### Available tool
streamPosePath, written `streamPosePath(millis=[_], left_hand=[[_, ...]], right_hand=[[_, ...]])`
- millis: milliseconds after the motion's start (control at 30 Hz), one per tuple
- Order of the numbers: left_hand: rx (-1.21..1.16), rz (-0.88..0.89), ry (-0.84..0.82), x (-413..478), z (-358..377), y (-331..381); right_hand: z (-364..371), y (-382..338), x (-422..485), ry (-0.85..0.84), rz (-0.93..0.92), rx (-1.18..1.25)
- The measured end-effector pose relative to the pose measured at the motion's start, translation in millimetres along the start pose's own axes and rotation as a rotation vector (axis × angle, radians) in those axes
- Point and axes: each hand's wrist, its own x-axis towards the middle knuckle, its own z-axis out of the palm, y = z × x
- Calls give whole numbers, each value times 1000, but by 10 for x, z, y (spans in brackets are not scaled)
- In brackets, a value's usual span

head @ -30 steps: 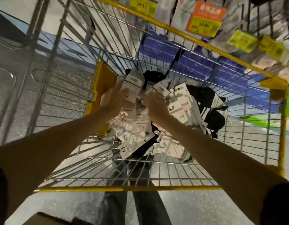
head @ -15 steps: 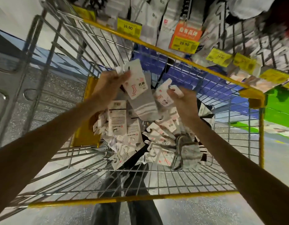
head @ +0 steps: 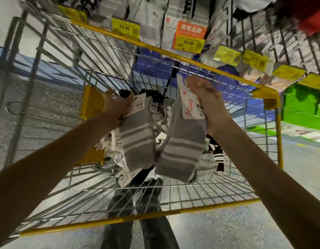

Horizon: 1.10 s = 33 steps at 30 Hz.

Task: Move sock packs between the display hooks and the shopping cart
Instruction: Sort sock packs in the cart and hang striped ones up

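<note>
Whereas half a second earlier the two packs were only just coming off the heap, both now hang free above it, with their grey, white-striped socks fully in view. The left hand [head: 116, 106] grips the card end of the left sock pack [head: 135, 141] with curled fingers. The right hand [head: 207, 103] pinches the top of the right sock pack [head: 182, 146], held slightly higher, just under the far yellow rim of the shopping cart [head: 173, 57]. The packs' lower ends meet near the cart's middle. The heap of packs [head: 117, 155] lies toward the cart's left side, and bare wire floor shows along the near edge. Display packs [head: 146, 15] hang beyond the far rim. A yellow price tag [head: 125, 27] reads 39.90. An orange tag [head: 190, 30] reads 自有品牌 above another 39.90. The right pack's card shows a red sock outline.
</note>
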Motion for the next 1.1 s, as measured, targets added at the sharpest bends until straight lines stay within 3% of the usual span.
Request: streamPosePath(millis=[100, 200, 333, 500, 600, 667, 767, 833, 933, 1100], left_hand=[[125, 157, -64, 16, 62, -161], [91, 96, -268, -28, 90, -164], [1, 75, -337, -168, 200, -210], [-82, 64, -393, -143, 29, -282], [-39, 119, -471, -103, -124, -363], [-27, 97, -393, -85, -231, -398], [30, 35, -150, -44, -422, -461], [105, 10, 35, 12, -565, -491], [202, 106, 221, 107, -752, -495], [297, 156, 310, 149, -831, -483]], right_hand=[[81, 63, 25, -91, 30, -82], [235, 147, 70, -94, 22, -210], [396, 493, 190, 33, -185, -494], [545, 825, 201, 56, -411, -685], [625, 986, 293, 47, -409, -688], [664, 1104, 405, 44, -344, -661], [714, 1329, 555, -46, -285, -760], [674, 1608, 673, -306, -377, -1021], [599, 2057, 759, -599, -543, -1733], [840, 2052, 578, -705, -850, -1875]])
